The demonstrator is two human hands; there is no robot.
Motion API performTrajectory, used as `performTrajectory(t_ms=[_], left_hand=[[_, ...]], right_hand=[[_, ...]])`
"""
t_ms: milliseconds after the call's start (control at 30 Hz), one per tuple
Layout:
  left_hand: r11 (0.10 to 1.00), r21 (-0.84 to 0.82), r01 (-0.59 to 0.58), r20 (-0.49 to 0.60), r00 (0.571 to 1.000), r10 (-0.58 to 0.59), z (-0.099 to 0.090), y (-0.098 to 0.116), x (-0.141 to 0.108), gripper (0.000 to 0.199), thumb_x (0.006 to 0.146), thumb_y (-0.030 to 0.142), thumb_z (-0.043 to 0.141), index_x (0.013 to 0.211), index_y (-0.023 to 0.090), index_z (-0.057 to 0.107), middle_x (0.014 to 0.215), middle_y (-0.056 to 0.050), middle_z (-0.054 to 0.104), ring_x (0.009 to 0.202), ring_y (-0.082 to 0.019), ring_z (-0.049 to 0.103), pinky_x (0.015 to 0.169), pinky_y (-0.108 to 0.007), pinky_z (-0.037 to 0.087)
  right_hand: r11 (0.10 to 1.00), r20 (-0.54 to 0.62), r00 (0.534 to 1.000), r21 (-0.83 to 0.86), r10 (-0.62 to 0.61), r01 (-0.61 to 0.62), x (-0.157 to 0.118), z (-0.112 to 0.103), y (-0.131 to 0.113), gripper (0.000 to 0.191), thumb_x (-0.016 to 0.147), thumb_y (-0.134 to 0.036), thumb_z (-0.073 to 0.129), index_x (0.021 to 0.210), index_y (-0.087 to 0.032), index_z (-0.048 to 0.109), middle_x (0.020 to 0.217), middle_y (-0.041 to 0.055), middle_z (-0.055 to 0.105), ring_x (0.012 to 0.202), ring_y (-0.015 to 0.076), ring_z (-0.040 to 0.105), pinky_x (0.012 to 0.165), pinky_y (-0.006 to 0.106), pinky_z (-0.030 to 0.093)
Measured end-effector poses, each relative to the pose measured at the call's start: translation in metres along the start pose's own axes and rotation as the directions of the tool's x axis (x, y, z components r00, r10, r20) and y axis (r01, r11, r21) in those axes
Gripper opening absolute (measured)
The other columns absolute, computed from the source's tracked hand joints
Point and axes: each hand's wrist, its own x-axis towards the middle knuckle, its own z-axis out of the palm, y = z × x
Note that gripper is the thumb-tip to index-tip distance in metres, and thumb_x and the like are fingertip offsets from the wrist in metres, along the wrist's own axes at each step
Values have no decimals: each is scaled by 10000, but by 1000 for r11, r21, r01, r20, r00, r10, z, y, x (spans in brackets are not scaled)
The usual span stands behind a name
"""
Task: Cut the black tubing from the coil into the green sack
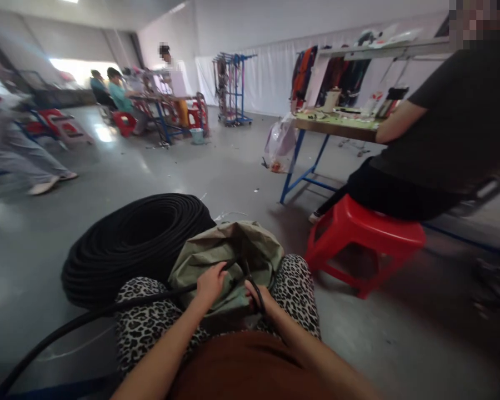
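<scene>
My left hand point(210, 286) is closed around a thick black cord point(150, 300), which runs across my lap and off to the lower left. My right hand point(258, 297) grips a dark looped thing that looks like scissor handles point(256, 291); its far end is blurred. Both hands are over the mouth of an open olive-green bag point(270, 241) between my knees, with the right a little apart from the left. A big coil of black cord point(137, 225) lies on the floor beyond my left knee.
At the right, a person in dark clothes point(454, 116) sits on a red stool point(379, 228) by a worktable point(337, 128). A plastic bag point(281, 139) hangs at its corner. Farther off are other people at a table, racks, and someone at the left edge.
</scene>
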Motion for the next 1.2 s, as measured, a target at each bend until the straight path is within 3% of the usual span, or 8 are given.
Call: performTrajectory(t_ms=[100, 200, 567, 1200], left_hand=[[997, -82, -3, -5, 1000, 3, 5, -3, 4, 407, 932, 301, 414, 1313, 233, 537, 1324, -59, 616, 1169, -206, 589, 948, -312, 451], [997, -65, -32, -6, 999, 32, 12, -6, 3, 398, 925, 283, 425, 1298, 239, 557, 1275, -58, 645, 1122, -211, 610, 919, -318, 458], [990, 95, -106, 12, 994, 106, 12, -5, -2, 382, 910, 256, 460, 1270, 272, 588, 1076, -51, 694, 984, -192, 623, 844, -291, 442], [978, 154, -139, 17, 990, 138, 18, -9, -2, 387, 920, 257, 428, 1279, 280, 571, 1058, -59, 676, 995, -208, 607, 829, -315, 420]], right_hand=[[998, 52, 999, 68, -14, 10, 4, -1, 2, 401, 895, -510, 532, 720, -150, 550, 475, -48, 448, 396, 99, 440, 431, 211, 367], [1000, 68, 997, 4, -21, 21, 11, -1, 10, 374, 893, -477, 556, 724, -143, 554, 465, -53, 447, 401, 96, 452, 423, 198, 341], [999, 126, 992, -48, 1, 5, 20, 0, 18, 463, 841, -594, 575, 719, -147, 558, 478, -47, 452, 421, 95, 458, 433, 194, 355], [998, 152, 988, -64, 1, 8, 18, -2, 16, 465, 833, -597, 582, 750, -139, 571, 505, -44, 447, 433, 87, 432, 445, 198, 351]])
